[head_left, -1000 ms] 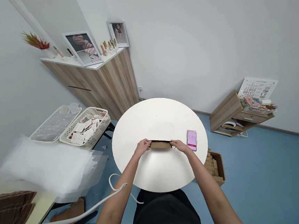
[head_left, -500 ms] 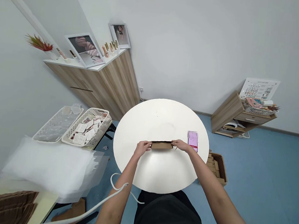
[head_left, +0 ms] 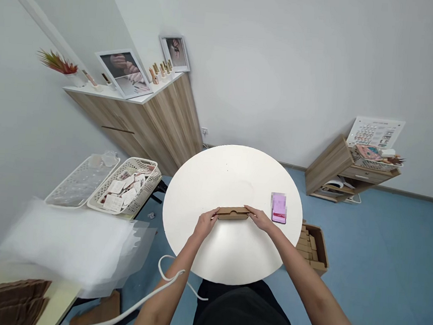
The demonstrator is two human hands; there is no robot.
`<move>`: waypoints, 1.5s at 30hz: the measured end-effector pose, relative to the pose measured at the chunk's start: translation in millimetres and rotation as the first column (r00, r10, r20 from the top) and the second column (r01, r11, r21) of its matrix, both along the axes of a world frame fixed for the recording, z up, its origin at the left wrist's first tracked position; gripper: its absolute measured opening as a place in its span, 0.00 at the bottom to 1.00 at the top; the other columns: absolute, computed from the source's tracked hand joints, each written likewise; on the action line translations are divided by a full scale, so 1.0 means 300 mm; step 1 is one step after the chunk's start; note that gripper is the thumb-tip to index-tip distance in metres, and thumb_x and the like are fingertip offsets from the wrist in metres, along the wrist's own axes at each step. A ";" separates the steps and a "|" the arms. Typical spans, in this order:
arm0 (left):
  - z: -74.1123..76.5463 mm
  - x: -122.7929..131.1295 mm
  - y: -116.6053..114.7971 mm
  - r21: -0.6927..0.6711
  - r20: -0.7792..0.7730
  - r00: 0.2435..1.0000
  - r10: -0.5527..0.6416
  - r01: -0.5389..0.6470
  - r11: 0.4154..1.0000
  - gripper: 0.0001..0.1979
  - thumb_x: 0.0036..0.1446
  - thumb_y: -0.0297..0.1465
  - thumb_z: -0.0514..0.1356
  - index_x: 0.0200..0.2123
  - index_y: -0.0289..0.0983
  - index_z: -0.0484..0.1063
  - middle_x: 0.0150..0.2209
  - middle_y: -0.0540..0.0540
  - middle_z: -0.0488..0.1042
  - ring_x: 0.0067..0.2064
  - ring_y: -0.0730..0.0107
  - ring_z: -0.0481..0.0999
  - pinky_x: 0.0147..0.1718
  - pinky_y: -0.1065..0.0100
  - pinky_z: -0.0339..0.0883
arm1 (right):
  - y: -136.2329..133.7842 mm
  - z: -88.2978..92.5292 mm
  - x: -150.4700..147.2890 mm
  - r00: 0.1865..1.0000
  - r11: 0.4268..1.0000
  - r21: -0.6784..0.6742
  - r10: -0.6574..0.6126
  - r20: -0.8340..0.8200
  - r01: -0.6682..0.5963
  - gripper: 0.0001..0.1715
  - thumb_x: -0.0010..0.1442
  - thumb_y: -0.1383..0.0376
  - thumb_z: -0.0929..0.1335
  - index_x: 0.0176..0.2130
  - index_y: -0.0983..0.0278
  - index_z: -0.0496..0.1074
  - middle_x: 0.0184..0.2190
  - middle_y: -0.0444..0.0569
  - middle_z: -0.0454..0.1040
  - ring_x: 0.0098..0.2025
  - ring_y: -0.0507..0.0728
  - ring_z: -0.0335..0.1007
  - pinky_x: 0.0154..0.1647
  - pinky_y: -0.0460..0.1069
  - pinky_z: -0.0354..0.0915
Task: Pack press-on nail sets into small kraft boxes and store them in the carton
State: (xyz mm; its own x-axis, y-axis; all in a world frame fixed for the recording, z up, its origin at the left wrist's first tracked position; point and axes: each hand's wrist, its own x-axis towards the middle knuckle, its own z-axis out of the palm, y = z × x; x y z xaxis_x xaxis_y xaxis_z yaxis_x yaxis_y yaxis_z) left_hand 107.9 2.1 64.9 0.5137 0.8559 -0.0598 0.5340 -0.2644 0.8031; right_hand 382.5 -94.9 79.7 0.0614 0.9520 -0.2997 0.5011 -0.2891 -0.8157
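Head — box, held, between left hand and right hand

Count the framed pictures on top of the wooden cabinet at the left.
2. One frame stands near the middle of the cabinet; another frame stands farther right, close to the wall. Something small could be hidden behind them.

Head view, forward, downward (table central)
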 end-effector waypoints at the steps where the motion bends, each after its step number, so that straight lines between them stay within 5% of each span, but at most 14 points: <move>1: -0.009 -0.002 -0.014 0.027 0.014 1.000 -0.010 0.010 1.000 0.21 0.61 0.34 0.52 0.56 0.41 0.70 0.49 0.46 0.78 0.46 0.63 0.79 0.48 0.59 0.74 | -0.012 -0.004 -0.006 1.000 1.000 0.016 0.010 0.003 -0.011 0.29 0.65 0.59 0.60 0.64 0.52 0.59 0.62 0.44 0.65 0.62 0.59 0.62 0.61 0.55 0.59; 7: -0.041 -0.001 -0.078 0.118 -0.014 1.000 -0.008 0.010 0.993 0.24 0.62 0.35 0.53 0.62 0.44 0.63 0.58 0.46 0.71 0.54 0.59 0.74 0.56 0.56 0.68 | -0.063 -0.047 -0.041 0.972 0.982 0.143 0.088 0.216 -0.121 0.33 0.68 0.59 0.58 0.69 0.54 0.46 0.65 0.47 0.59 0.67 0.60 0.53 0.66 0.62 0.52; 11: -0.068 0.013 -0.093 0.155 -0.024 1.000 0.017 -0.013 0.988 0.25 0.64 0.34 0.51 0.64 0.44 0.58 0.63 0.49 0.64 0.62 0.61 0.65 0.61 0.56 0.63 | -0.066 -0.096 -0.058 0.908 0.952 0.254 0.054 0.415 -0.173 0.33 0.68 0.63 0.57 0.69 0.55 0.46 0.66 0.51 0.59 0.68 0.60 0.50 0.67 0.63 0.51; 17: -0.104 0.043 -0.102 0.257 -0.031 0.993 0.113 -0.101 0.961 0.23 0.65 0.35 0.49 0.63 0.44 0.60 0.65 0.46 0.62 0.63 0.60 0.65 0.62 0.57 0.61 | -0.044 -0.144 -0.065 0.839 0.927 0.324 -0.019 0.543 -0.189 0.31 0.68 0.67 0.56 0.68 0.56 0.50 0.64 0.53 0.61 0.66 0.60 0.55 0.66 0.60 0.55; 24: -0.012 0.134 -0.083 0.422 -0.280 0.959 0.040 0.086 0.903 0.29 0.59 0.28 0.54 0.64 0.36 0.56 0.68 0.35 0.52 0.70 0.49 0.46 0.65 0.41 0.41 | -0.037 -0.126 -0.094 0.844 0.958 0.261 -0.039 0.535 -0.121 0.34 0.65 0.70 0.59 0.67 0.56 0.51 0.63 0.55 0.63 0.62 0.62 0.61 0.58 0.60 0.65; 30: 0.037 0.176 -0.087 0.328 -0.422 0.899 -0.121 0.276 0.903 0.28 0.53 0.20 0.55 0.58 0.42 0.63 0.54 0.40 0.70 0.59 0.52 0.64 0.54 0.52 0.63 | -0.091 -0.077 -0.151 0.851 0.979 0.197 -0.056 0.523 -0.056 0.37 0.60 0.75 0.60 0.65 0.54 0.56 0.58 0.53 0.68 0.56 0.61 0.67 0.53 0.56 0.68; 37: 0.091 0.174 -0.171 0.266 -0.283 0.922 -0.265 0.341 0.902 0.21 0.52 0.23 0.60 0.49 0.45 0.68 0.46 0.45 0.72 0.50 0.56 0.68 0.39 0.62 0.69 | -0.303 -0.013 -0.151 0.915 0.933 0.311 -0.276 0.295 0.182 0.35 0.58 0.69 0.64 0.63 0.57 0.56 0.55 0.53 0.69 0.56 0.60 0.65 0.55 0.57 0.65; 41: 0.150 0.291 -0.262 0.229 -0.088 0.903 -0.421 0.429 0.873 0.18 0.54 0.28 0.60 0.50 0.43 0.69 0.46 0.45 0.73 0.46 0.57 0.70 0.45 0.58 0.67 | -0.485 0.066 -0.049 0.889 0.839 0.442 -0.426 0.168 0.319 0.34 0.59 0.65 0.66 0.63 0.57 0.56 0.57 0.53 0.67 0.59 0.61 0.61 0.58 0.57 0.62; 45: 0.174 0.471 -0.392 0.190 0.030 0.816 -0.578 0.563 0.804 0.18 0.54 0.32 0.61 0.49 0.42 0.69 0.47 0.45 0.74 0.47 0.58 0.71 0.48 0.57 0.66 | -0.713 0.143 0.102 0.869 0.828 0.410 -0.473 0.144 0.383 0.28 0.58 0.62 0.67 0.58 0.57 0.63 0.54 0.53 0.70 0.57 0.62 0.64 0.56 0.57 0.62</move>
State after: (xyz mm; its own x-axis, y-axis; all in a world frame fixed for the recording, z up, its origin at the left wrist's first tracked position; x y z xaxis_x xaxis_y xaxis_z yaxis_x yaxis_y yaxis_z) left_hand 249.3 -115.4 117.1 0.9088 0.3998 0.1197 0.1788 -0.6322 0.7539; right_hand 413.2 -308.9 122.6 0.5120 0.8492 0.1291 0.5805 -0.2313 -0.7807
